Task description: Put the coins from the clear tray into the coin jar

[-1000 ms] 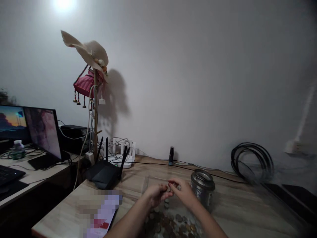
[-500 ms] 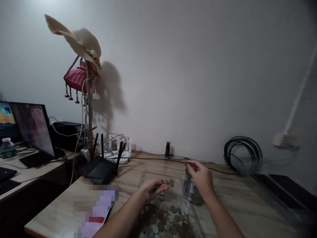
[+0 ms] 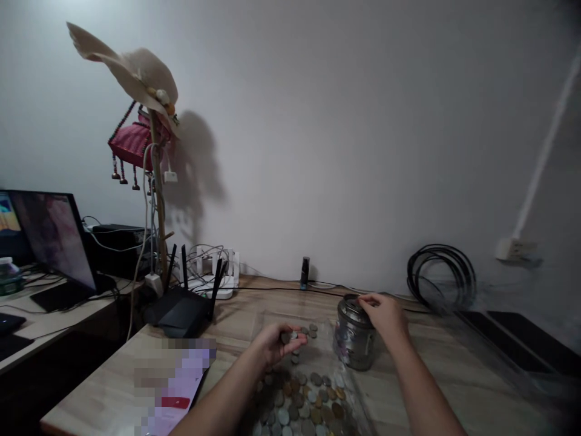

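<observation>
My right hand [image 3: 382,313] hovers over the mouth of a glass jar [image 3: 354,334], fingertips pinched together at its rim; what they pinch is too small to make out. My left hand [image 3: 279,341] is cupped palm-up to the left of the jar, holding a few coins [image 3: 290,335]. Below both hands a heap of several mixed coins [image 3: 304,404] lies on a clear plastic sheet [image 3: 272,321] spread over the wooden table [image 3: 236,339].
A black router [image 3: 181,310] with antennas stands at the table's back left, beside a white power strip [image 3: 213,281] and a stand carrying a hat [image 3: 131,69]. A small dark bottle [image 3: 305,272] and coiled black cable [image 3: 440,275] sit by the wall. Monitors [image 3: 49,239] are far left.
My right hand left the left hand, travelled right to the jar and lowered onto its mouth. The left hand stayed cupped with coins. The view has shifted a little.
</observation>
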`<state>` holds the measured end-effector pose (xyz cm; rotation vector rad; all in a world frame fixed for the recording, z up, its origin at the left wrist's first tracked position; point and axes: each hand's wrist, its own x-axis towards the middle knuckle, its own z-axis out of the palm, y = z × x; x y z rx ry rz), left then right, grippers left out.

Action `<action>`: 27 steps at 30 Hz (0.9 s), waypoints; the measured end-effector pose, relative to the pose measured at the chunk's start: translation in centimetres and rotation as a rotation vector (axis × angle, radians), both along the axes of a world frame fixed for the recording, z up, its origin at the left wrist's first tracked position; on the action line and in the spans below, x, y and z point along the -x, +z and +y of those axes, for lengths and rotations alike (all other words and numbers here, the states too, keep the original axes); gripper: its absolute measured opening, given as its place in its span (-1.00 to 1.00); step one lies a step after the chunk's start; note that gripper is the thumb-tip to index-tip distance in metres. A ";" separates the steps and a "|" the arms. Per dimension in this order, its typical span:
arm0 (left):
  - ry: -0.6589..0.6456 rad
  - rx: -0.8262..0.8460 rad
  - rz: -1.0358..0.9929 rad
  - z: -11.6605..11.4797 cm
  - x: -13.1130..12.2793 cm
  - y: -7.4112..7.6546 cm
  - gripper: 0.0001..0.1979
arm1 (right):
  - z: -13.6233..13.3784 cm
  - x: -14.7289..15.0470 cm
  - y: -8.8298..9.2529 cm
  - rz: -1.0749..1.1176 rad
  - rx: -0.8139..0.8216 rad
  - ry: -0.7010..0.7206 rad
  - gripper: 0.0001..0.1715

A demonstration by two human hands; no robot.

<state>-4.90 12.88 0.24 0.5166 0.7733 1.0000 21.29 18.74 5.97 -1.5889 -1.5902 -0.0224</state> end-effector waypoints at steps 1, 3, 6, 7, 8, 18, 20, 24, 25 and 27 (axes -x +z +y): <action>0.003 0.003 -0.019 0.1 0.1 -0.1 -0.81 | -0.1 0.0 0.3 -0.033 0.004 -0.019 -0.74; 0.008 -0.002 -0.053 0.1 0.1 -0.2 -0.77 | -0.8 0.4 0.8 -0.111 -0.065 -0.047 -0.73; 0.013 -0.017 -0.070 0.1 0.1 -0.3 -0.73 | -3.0 2.6 0.9 -0.153 -0.356 -0.041 -0.67; 0.010 -0.024 -0.065 0.1 0.0 -0.3 -0.72 | -3.9 3.8 0.7 -0.148 -0.435 0.011 -0.66; 0.003 -0.035 -0.055 0.1 0.0 -0.3 -0.71 | -4.8 5.1 0.3 -0.147 -0.468 0.099 -0.66; -0.165 -0.205 0.051 -0.1 0.1 -0.5 -0.87 | -5.5 11.9 -5.4 -0.269 0.155 0.704 -0.79; -0.172 -0.202 0.037 -0.3 0.0 -0.3 -0.89 | -5.3 11.6 -5.3 -0.205 0.178 0.678 -0.82; -0.132 -0.101 0.007 -0.4 -0.1 -0.1 -0.88 | -6.0 11.4 -4.2 -0.189 0.130 0.589 -0.85; -0.140 -0.073 -0.001 -0.3 0.0 -0.1 -0.86 | -6.2 11.0 -3.6 -0.203 0.086 0.537 -0.85; -0.158 -0.041 -0.011 -0.2 0.1 -0.1 -0.83 | -6.3 9.7 -2.3 -0.198 -0.062 0.396 -0.80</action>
